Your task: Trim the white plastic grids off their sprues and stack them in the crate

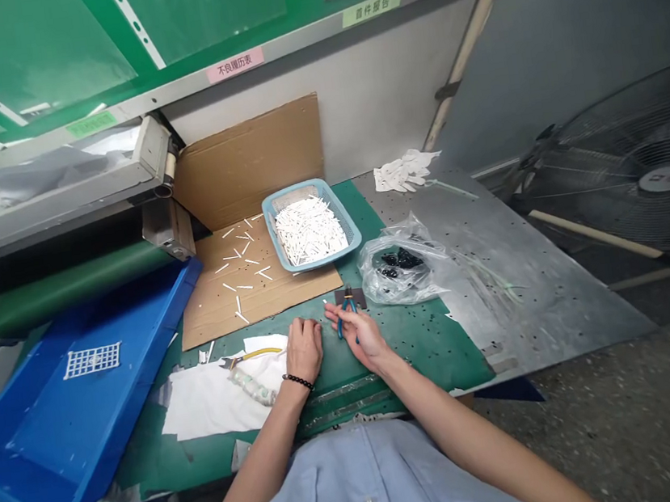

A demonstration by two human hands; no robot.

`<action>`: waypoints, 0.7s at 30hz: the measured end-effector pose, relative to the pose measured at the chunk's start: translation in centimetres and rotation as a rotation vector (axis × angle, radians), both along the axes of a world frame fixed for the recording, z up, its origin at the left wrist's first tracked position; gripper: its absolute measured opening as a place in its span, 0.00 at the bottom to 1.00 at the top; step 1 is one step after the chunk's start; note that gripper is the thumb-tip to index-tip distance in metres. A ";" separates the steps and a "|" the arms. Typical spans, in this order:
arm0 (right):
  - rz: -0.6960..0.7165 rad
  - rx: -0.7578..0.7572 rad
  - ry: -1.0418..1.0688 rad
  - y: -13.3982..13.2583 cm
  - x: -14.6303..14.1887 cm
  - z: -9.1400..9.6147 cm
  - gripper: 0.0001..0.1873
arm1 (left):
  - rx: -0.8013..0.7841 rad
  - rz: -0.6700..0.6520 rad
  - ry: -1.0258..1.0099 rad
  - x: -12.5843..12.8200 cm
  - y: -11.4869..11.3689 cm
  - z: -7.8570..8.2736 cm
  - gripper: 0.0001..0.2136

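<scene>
My right hand (362,331) is palm up over the green mat, closed around small cutting pliers (347,315) with blue handles. Their jaws point away from me, over a small dark block (358,298). My left hand (304,352), with a beaded bracelet at the wrist, rests knuckles up on the mat with its fingers curled under. Whatever it may hold is hidden. Beside it, yellow-handled cutters (253,355) lie on a white cloth (198,402). Beyond my hands stands a light blue basket (355,236) heaped with white sticks (311,229).
Several loose white sticks lie on the cardboard (208,307). A clear plastic bag (375,283) with black pieces sits right of my hands, and white gloves (404,171) lie behind it. A blue tray (33,434) tilts at left. A large fan (662,178) stands right.
</scene>
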State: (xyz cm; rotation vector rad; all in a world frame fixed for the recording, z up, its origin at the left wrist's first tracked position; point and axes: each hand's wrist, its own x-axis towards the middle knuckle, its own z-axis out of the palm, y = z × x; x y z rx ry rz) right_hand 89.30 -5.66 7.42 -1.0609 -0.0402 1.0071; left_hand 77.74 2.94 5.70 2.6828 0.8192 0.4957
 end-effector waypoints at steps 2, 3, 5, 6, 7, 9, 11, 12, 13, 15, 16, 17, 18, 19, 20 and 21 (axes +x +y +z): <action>-0.088 0.007 -0.021 -1.0 0.3 0.3 0.18 | -0.070 -0.017 -0.040 0.0 -0.7 0.4 0.10; -0.111 0.014 -0.032 -1.5 0.4 0.6 0.18 | -0.119 -0.028 -0.066 -0.1 -1.0 0.7 0.10; -0.083 0.028 -0.043 -1.8 0.4 1.1 0.17 | -0.239 -0.046 -0.131 -0.3 -1.5 1.1 0.11; -0.031 0.029 -0.042 -1.7 0.3 1.3 0.16 | -0.309 -0.045 -0.170 -0.4 -1.6 1.3 0.12; 0.032 0.026 -0.039 -1.4 0.3 1.5 0.16 | -0.380 -0.032 -0.210 -0.6 -1.7 1.5 0.14; 0.141 0.008 -0.028 -0.4 0.2 1.6 0.16 | -0.513 0.022 -0.279 -1.2 -1.6 1.7 0.16; 0.173 -0.017 -0.024 0.6 0.5 1.4 0.15 | -0.603 0.081 -0.322 -1.8 -1.4 2.0 0.16; 0.158 -0.028 -0.026 0.9 0.8 1.3 0.15 | -0.627 0.098 -0.334 -2.1 -1.2 2.0 0.15; 0.136 -0.038 -0.032 1.0 1.2 1.2 0.15 | -0.640 0.107 -0.347 -2.4 -1.1 2.1 0.15; 0.083 -0.052 -0.056 0.5 1.8 1.2 0.15 | -0.624 0.111 -0.365 -2.7 -0.9 2.1 0.13; 0.064 -0.055 -0.070 0.1 2.1 1.3 0.16 | -0.590 0.112 -0.367 -2.8 -0.8 2.0 0.13; 0.055 -0.054 -0.081 -0.4 2.2 1.5 0.16 | -0.540 0.114 -0.362 -2.9 -0.7 1.9 0.12; 0.057 -0.051 -0.087 -0.8 2.3 1.7 0.16 | -0.481 0.117 -0.349 -2.8 -0.5 1.7 0.11; 0.076 -0.052 -0.092 -1.2 2.3 1.9 0.16 | -0.422 0.123 -0.326 -2.8 -0.3 1.6 0.10; 0.107 -0.063 -0.097 -1.3 2.2 2.0 0.17 | -0.373 0.126 -0.295 -2.7 0.0 1.4 0.10; 0.144 -0.081 -0.104 -1.3 2.1 2.1 0.17 | -0.341 0.126 -0.256 -2.6 0.3 1.3 0.11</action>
